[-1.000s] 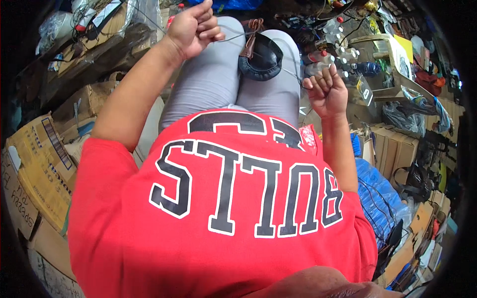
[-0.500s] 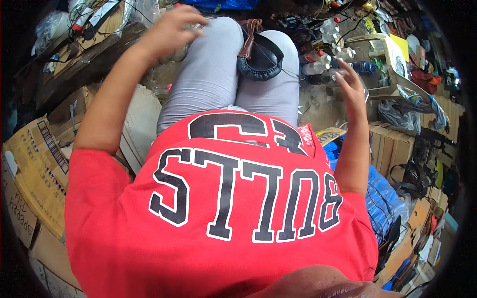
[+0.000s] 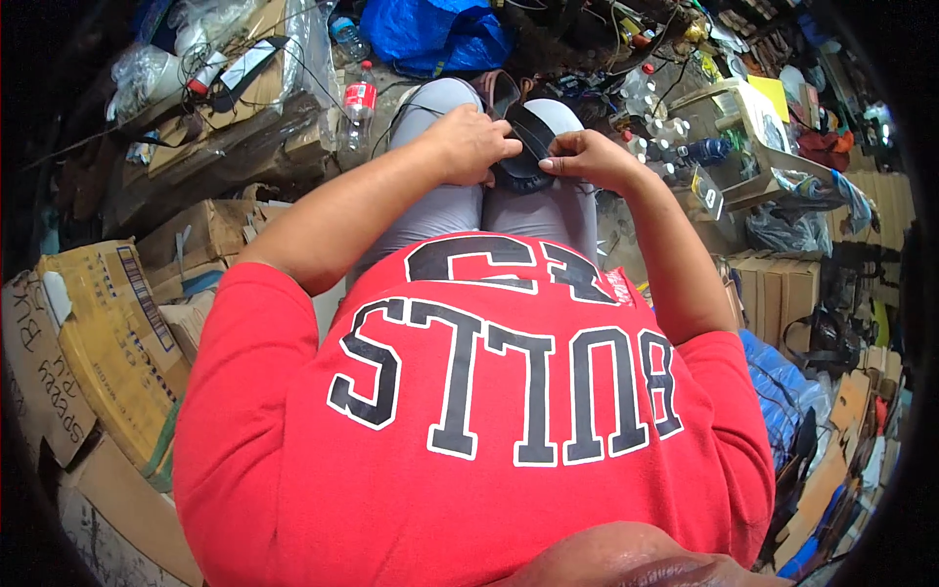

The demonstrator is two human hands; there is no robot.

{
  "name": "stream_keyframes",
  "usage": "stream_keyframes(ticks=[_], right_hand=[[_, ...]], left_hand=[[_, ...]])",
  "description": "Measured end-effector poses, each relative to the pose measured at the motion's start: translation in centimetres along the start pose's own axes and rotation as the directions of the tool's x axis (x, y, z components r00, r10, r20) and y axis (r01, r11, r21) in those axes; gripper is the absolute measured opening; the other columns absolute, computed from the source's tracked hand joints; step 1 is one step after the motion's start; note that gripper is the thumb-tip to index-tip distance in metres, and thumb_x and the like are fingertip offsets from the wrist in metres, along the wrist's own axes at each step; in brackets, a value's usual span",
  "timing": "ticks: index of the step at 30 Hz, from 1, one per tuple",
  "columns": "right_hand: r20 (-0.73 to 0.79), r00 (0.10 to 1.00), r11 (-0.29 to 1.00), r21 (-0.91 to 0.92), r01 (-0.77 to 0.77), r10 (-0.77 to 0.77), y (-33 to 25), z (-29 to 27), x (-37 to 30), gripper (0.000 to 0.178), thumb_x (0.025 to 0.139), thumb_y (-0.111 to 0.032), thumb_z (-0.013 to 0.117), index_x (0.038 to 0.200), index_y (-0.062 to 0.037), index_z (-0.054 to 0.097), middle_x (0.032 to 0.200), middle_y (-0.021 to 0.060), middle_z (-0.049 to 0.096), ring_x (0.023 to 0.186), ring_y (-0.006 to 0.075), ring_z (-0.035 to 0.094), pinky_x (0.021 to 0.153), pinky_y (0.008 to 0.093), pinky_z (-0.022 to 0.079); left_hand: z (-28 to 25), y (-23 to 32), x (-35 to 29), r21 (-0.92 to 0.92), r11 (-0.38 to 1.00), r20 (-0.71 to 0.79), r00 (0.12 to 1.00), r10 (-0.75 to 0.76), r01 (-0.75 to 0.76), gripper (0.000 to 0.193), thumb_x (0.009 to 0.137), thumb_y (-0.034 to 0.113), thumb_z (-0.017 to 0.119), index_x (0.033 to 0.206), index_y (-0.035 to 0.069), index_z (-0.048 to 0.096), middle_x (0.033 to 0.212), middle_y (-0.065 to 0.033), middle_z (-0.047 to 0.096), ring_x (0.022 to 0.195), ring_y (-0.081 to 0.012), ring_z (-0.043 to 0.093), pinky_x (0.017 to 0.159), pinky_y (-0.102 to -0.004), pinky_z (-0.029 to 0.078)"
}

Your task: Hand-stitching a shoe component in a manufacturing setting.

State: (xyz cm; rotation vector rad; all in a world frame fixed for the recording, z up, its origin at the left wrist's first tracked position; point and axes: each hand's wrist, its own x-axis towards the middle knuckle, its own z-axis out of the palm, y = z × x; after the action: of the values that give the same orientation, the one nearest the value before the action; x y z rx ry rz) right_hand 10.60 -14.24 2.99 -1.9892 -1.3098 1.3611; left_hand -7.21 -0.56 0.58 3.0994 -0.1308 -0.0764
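Observation:
A black shoe (image 3: 526,177) with a rounded, gathered toe edge rests across my thighs between my knees, its toe end toward me. A brown leather piece (image 3: 496,86) stands at its far end. My left hand (image 3: 468,145) is over the shoe's left side, fingers curled and thumb pressed in; what lies between them is hidden. On the other side my right hand (image 3: 593,159) pinches at the shoe's right edge with thumb and forefinger. A thin dark thread seems to run between the hands, too fine to follow.
Cardboard boxes (image 3: 112,323) stand on my left, below a cluttered low bench (image 3: 249,122). A red-capped plastic bottle (image 3: 359,98) and a blue plastic sheet (image 3: 435,34) are ahead. Bottles and a pale stand (image 3: 729,93) crowd the right, with blue wrapped bundles (image 3: 768,377) nearer.
Both hands came inward from wide apart to the shoe, and their fingers have closed. My view has shifted, showing more of the floor beyond my knees.

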Motion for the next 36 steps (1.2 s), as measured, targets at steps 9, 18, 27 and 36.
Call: stream_keyframes(ticks=[9,18,27,36], right_hand=[[-0.336,0.923,0.907,0.420,-0.032,0.188,2.4,1.0,-5.5,0.028,0.084,-0.031,0.064,0.069,-0.0097,0.055,0.057,-0.0047,0.045,0.052,0.0049,0.038,0.048,0.0221,0.028],[-0.293,0.954,0.818,0.534,0.217,-0.061,3.7,2.0,-4.6,0.020,0.083,-0.027,0.065,0.073,-0.0116,0.057,0.062,-0.0076,0.045,0.059,0.0035,0.038,0.057,0.0201,0.028],[-0.239,0.968,0.799,0.595,0.088,0.071,7.5,1.2,-2.9,0.021,0.085,-0.027,0.062,0.072,-0.0111,0.058,0.064,-0.0069,0.046,0.061,0.0047,0.041,0.060,0.0204,0.031],[-0.248,0.968,0.968,0.248,0.039,0.024,4.6,-0.1,-0.4,0.026,0.088,-0.029,0.058,0.083,-0.0028,0.060,0.066,-0.0047,0.050,0.060,0.0067,0.042,0.056,0.0243,0.037]], left_hand=[[0.9,2.1,0.6,-0.104,0.979,-0.390,0.899,-0.200,0.173,0.041,0.066,0.039,0.072,0.097,0.017,0.055,0.096,-0.0051,0.055,0.083,-0.0227,0.060,0.072,-0.0359,0.044],[0.3,-1.1,1.4,-0.071,0.968,-0.169,0.954,-0.249,0.240,0.027,0.069,0.035,0.071,0.085,0.014,0.065,0.084,-0.0044,0.064,0.083,-0.0218,0.063,0.070,-0.0386,0.045],[0.8,-3.1,3.9,-0.220,0.936,-0.110,0.947,-0.302,0.274,0.040,0.063,0.041,0.075,0.087,0.012,0.061,0.085,-0.0060,0.064,0.089,-0.0237,0.062,0.071,-0.0393,0.047],[0.2,-1.8,3.2,-0.304,0.943,-0.265,0.939,-0.221,0.136,0.041,0.066,0.031,0.074,0.097,0.010,0.056,0.093,-0.0085,0.059,0.084,-0.0304,0.060,0.070,-0.0404,0.046]])
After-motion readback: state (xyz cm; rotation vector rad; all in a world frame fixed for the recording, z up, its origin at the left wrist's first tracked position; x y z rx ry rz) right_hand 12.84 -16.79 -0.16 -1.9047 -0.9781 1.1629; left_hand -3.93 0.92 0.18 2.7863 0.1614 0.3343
